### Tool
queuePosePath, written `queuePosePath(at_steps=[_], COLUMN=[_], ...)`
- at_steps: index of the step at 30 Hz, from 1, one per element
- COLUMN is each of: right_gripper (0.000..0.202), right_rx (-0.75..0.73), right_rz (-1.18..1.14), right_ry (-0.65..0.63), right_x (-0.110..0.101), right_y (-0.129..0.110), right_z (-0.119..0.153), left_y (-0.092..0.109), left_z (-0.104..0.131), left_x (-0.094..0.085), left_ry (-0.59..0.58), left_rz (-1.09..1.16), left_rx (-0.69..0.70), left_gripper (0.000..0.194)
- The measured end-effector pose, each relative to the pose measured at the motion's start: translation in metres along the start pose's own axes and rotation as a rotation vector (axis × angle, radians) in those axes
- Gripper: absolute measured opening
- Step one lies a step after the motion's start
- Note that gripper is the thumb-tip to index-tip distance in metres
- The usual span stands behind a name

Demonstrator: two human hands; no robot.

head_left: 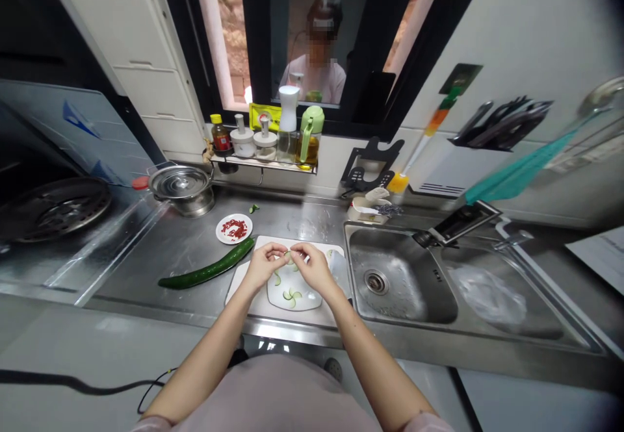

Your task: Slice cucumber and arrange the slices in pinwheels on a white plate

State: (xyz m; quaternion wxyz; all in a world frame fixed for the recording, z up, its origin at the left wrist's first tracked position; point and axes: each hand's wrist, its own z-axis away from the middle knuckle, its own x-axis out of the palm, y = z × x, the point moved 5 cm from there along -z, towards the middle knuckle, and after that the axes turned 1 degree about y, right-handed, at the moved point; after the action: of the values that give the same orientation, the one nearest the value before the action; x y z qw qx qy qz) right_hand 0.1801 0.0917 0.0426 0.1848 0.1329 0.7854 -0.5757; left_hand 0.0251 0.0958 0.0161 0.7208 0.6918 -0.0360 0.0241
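Observation:
My left hand and my right hand meet above a white plate, fingertips pinched together on a thin cucumber slice. Below them, the white plate rests on a white cutting board. Several cucumber slices form a pinwheel near the plate's front edge, and another curved slice lies to their upper left. Right of my right hand, what looks like a knife blade lies on the board. A long whole cucumber stretches left from the board.
Behind the cucumber sits a small dish of chopped red pieces, with green scraps nearby. A lidded steel pot stands at the back left. The sink is to the right, and a condiment shelf hangs below the window.

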Motion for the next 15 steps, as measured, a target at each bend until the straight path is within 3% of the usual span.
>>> queuePosePath(at_steps=[11,15], right_gripper=[0.016,0.019], right_rx=[0.202,0.212], right_rz=[-0.307,-0.366], right_ry=[-0.060,-0.019], right_x=[0.015,0.011], right_y=[0.009,0.007], right_z=[-0.002,-0.003], left_y=[0.017,0.022], left_z=[0.007,0.011], left_x=[-0.001,-0.006], left_ry=[-0.033,0.097], left_rz=[-0.095,-0.102], left_rx=[0.067,0.085], left_gripper=[0.036,0.042])
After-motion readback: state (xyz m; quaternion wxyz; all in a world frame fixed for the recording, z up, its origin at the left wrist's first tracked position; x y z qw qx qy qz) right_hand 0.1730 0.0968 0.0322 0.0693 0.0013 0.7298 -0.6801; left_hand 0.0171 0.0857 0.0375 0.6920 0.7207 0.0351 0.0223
